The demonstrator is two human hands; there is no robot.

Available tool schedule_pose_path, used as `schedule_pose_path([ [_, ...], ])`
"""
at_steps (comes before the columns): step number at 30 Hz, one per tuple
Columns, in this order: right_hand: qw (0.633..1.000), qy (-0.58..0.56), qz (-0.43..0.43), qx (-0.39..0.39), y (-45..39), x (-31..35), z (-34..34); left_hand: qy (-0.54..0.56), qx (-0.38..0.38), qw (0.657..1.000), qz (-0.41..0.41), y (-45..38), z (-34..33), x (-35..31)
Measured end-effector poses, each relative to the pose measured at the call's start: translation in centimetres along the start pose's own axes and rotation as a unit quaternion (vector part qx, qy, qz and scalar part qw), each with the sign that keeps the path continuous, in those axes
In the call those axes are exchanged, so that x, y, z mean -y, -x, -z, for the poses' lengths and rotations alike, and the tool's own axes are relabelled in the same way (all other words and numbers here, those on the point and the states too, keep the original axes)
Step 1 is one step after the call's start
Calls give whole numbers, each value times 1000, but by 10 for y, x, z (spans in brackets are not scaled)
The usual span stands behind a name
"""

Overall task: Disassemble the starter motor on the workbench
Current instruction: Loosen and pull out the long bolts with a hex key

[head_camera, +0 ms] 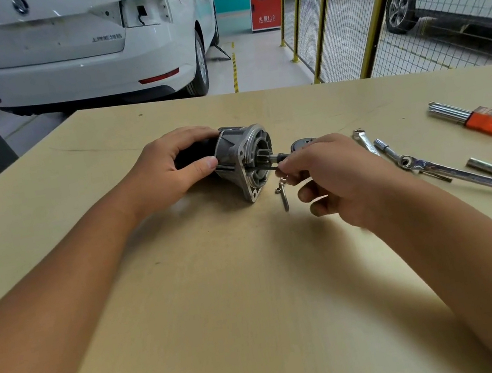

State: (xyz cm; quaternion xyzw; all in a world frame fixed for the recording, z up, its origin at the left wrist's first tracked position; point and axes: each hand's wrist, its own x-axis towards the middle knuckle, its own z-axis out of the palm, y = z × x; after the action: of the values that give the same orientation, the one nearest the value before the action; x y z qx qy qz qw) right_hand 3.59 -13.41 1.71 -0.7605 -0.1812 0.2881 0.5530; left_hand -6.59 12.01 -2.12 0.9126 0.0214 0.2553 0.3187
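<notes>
The starter motor [241,160] lies on its side in the middle of the workbench [220,273], its grey aluminium nose housing facing right. My left hand [165,167] grips the dark motor body from the left. My right hand [332,177] pinches a thin dark hex key [263,168] whose tip goes into the housing face near the pinion. A loose long bolt [283,194] lies on the bench just below the housing. A dark round end cap [301,144] sits behind my right hand, partly hidden.
To the right lie a ratchet with extension [432,166], a small wrench [365,140] and a hex key set in an orange holder [486,119]. A white car [81,44] stands beyond the bench, and a yellow mesh fence [370,6] runs at the back right.
</notes>
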Motion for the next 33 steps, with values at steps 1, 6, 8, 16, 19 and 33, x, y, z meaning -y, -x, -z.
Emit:
schedule_pose_path([
  [1, 1000, -9, 8, 2, 0, 0, 0, 1, 1, 1000, -1, 0, 0, 0],
  [6, 996, 47, 70, 3, 1, -1, -2, -1, -2, 1000, -6, 0, 0, 1],
  [8, 993, 73, 88, -5, 1, -3, -3, 0, 0, 1000, -4, 0, 0, 2],
  [16, 967, 171, 183, -52, -1, -8, -6, 3, 1, 1000, -7, 0, 0, 3],
  [19, 959, 190, 201, -56, -3, -9, -4, 2, 0, 1000, -6, -1, 0, 3],
  [33, 967, 193, 161, -50, -6, -10, -9, -2, 0, 1000, -11, -1, -1, 2],
])
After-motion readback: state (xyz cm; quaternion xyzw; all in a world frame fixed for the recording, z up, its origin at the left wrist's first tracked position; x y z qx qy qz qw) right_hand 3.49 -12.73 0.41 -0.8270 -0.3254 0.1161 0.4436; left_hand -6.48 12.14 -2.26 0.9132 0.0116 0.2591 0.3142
